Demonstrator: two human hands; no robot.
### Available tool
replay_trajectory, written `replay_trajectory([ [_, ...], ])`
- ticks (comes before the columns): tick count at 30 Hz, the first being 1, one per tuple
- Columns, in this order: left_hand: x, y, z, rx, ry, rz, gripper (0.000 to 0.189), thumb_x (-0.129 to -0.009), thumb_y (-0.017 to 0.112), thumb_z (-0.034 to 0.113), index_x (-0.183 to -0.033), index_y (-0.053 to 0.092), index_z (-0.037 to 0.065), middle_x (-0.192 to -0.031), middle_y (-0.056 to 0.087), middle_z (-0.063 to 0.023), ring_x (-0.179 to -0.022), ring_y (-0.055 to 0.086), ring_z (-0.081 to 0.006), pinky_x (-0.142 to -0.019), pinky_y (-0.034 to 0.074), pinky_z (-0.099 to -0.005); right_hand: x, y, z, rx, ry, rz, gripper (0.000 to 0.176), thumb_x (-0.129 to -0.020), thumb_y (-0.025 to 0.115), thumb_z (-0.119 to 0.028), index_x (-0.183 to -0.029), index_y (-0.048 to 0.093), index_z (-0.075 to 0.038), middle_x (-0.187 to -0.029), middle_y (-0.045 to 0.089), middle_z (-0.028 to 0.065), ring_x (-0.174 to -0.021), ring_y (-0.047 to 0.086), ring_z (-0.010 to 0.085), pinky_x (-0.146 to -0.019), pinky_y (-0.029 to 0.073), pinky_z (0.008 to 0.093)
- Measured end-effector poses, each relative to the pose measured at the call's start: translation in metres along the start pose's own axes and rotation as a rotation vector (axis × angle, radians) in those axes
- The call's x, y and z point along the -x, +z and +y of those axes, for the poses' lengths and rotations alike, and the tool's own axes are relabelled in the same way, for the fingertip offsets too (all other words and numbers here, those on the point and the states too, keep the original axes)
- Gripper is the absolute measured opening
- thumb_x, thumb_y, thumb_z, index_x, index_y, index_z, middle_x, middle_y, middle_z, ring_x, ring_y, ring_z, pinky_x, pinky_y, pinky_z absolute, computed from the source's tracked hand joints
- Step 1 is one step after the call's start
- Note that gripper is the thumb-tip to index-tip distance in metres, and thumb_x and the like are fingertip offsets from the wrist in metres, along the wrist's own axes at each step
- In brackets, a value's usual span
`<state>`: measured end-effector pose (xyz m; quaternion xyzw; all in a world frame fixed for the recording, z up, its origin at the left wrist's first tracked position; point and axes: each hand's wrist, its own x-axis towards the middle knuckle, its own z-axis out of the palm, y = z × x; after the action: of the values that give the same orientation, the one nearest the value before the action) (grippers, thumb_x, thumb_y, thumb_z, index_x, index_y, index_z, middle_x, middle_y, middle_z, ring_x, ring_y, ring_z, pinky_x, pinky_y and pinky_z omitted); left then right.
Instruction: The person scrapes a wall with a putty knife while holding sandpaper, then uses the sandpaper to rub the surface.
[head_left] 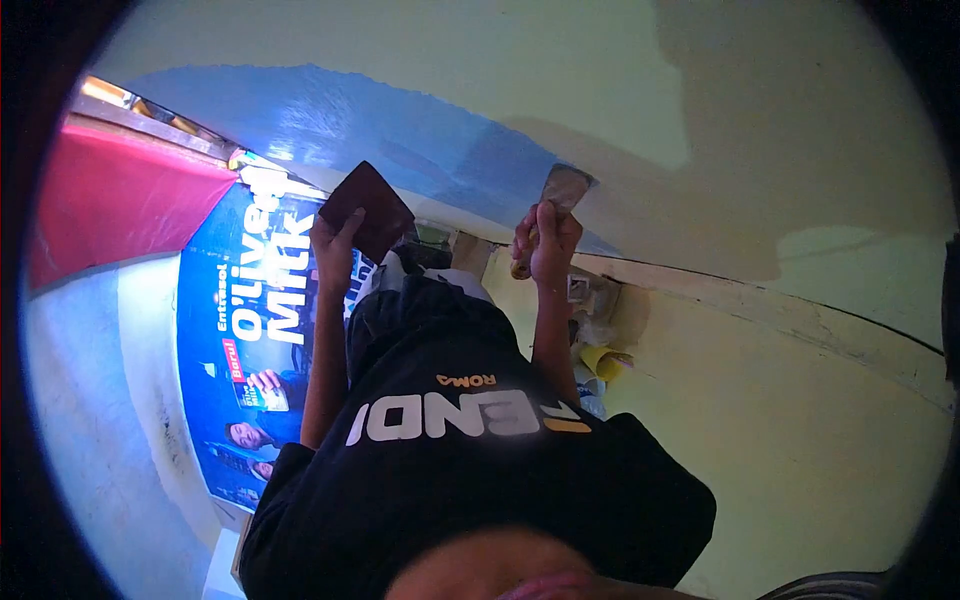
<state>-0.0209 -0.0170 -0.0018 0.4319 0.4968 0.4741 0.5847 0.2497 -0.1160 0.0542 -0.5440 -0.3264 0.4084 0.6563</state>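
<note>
Across the upper view stretched the pale wall [760, 130], bearing a blue patch [300, 110]. Below the patch, the left hand [335, 243] gripped a dark square plate [368, 212], thumb on top, other fingers mostly hidden. Closed around the handle of the scraper [568, 188], the right hand's fingers [546, 214] lay just below its blade, which met the patch's edge.

Left hand [336, 240]: grips dark plate [368, 212] near wall's [740, 130] lower edge. Right hand [548, 240]: grips scraper [567, 188], blade at right end of blue patch [300, 110]. Poster [215, 300] at left.
</note>
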Motion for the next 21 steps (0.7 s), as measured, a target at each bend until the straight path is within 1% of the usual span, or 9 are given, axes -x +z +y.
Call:
replay_trajectory([
  [2, -0.005, -0.004, -0.011, -0.053, -0.060, 0.004, 0.028, -0.084, 0.067, 0.008, -0.108, 0.062, -0.002, -0.099, 0.067, -0.0095, -0.090, 0.062, -0.0153, -0.081, 0.048, -0.0299, 0.001, -0.008, 0.011, 0.037, 0.025, 0.040, 0.036, -0.099, 0.049, -0.031, -0.073, 0.049, -0.005, -0.052, 0.047, 0.0046, -0.041, 0.046, 0.0118, -0.038, 0.042, 0.0273],
  [3, -0.003, 0.001, 0.001, 0.006, -0.085, -0.016, 0.029, -0.084, 0.068, 0.009, -0.109, 0.062, -0.003, -0.100, 0.068, -0.0097, -0.090, 0.062, -0.0157, -0.081, 0.048, -0.0299, -0.002, -0.007, 0.011, 0.053, 0.030, 0.055, 0.036, -0.099, 0.049, -0.031, -0.073, 0.049, -0.005, -0.052, 0.047, 0.0045, -0.041, 0.046, 0.0118, -0.038, 0.042, 0.0275],
  [6, -0.008, 0.005, 0.006, -0.013, -0.019, -0.037, 0.029, -0.083, 0.068, 0.010, -0.109, 0.062, -0.003, -0.099, 0.068, -0.0094, -0.089, 0.063, -0.0153, -0.080, 0.048, -0.0297, -0.001, -0.006, 0.006, 0.035, -0.014, 0.022, 0.036, -0.098, 0.049, -0.031, -0.073, 0.049, -0.005, -0.052, 0.047, 0.0046, -0.041, 0.047, 0.0120, -0.038, 0.042, 0.0280],
  [10, -0.016, 0.009, 0.002, -0.003, -0.028, -0.070, 0.027, -0.083, 0.068, 0.010, -0.106, 0.064, -0.004, -0.097, 0.068, -0.0090, -0.087, 0.063, -0.0144, -0.079, 0.048, -0.0295, -0.001, -0.007, 0.016, 0.054, -0.001, 0.062, 0.037, -0.098, 0.049, -0.030, -0.072, 0.048, -0.005, -0.052, 0.047, 0.0047, -0.041, 0.046, 0.0122, -0.038, 0.041, 0.0284],
  [11, -0.016, 0.010, 0.001, -0.007, 0.013, -0.074, 0.027, -0.083, 0.068, 0.010, -0.106, 0.064, -0.004, -0.096, 0.068, -0.0092, -0.086, 0.062, -0.0143, -0.079, 0.048, -0.0295, -0.002, -0.006, 0.015, 0.041, -0.011, 0.055, 0.037, -0.098, 0.050, -0.031, -0.072, 0.048, -0.005, -0.052, 0.047, 0.0047, -0.040, 0.046, 0.0121, -0.038, 0.041, 0.0283],
  [13, -0.021, 0.010, 0.001, 0.002, 0.000, -0.094, 0.027, -0.083, 0.068, 0.010, -0.106, 0.064, -0.004, -0.096, 0.068, -0.0090, -0.086, 0.062, -0.0141, -0.079, 0.048, -0.0296, -0.002, 0.000, 0.008, -0.003, -0.019, 0.032, 0.036, -0.098, 0.050, -0.030, -0.072, 0.048, -0.005, -0.053, 0.048, 0.0046, -0.040, 0.046, 0.0120, -0.038, 0.041, 0.0283],
  [18, -0.020, 0.013, 0.000, 0.002, -0.033, -0.096, 0.027, -0.084, 0.068, 0.010, -0.106, 0.064, -0.004, -0.098, 0.068, -0.0090, -0.090, 0.062, -0.0145, -0.080, 0.048, -0.0296, 0.001, -0.004, 0.015, 0.092, 0.007, 0.064, 0.038, -0.098, 0.050, -0.032, -0.071, 0.048, -0.005, -0.053, 0.048, 0.0050, -0.040, 0.047, 0.0124, -0.038, 0.041, 0.0280],
  [19, -0.020, 0.012, 0.001, -0.073, -0.014, -0.089, 0.026, -0.085, 0.067, 0.010, -0.107, 0.064, -0.004, -0.099, 0.068, -0.0089, -0.090, 0.062, -0.0147, -0.081, 0.048, -0.0300, -0.006, -0.003, 0.012, 0.109, 0.001, 0.050, 0.038, -0.098, 0.050, -0.032, -0.071, 0.048, -0.005, -0.053, 0.049, 0.0050, -0.040, 0.047, 0.0125, -0.038, 0.041, 0.0278],
  [21, -0.022, 0.015, 0.004, -0.012, -0.027, -0.104, 0.026, -0.085, 0.066, 0.009, -0.108, 0.064, -0.003, -0.100, 0.068, -0.0090, -0.091, 0.062, -0.0148, -0.082, 0.048, -0.0302, -0.014, 0.000, 0.004, 0.062, -0.055, 0.025, 0.038, -0.098, 0.051, -0.032, -0.071, 0.048, -0.005, -0.053, 0.049, 0.0049, -0.040, 0.047, 0.0123, -0.038, 0.041, 0.0272],
])
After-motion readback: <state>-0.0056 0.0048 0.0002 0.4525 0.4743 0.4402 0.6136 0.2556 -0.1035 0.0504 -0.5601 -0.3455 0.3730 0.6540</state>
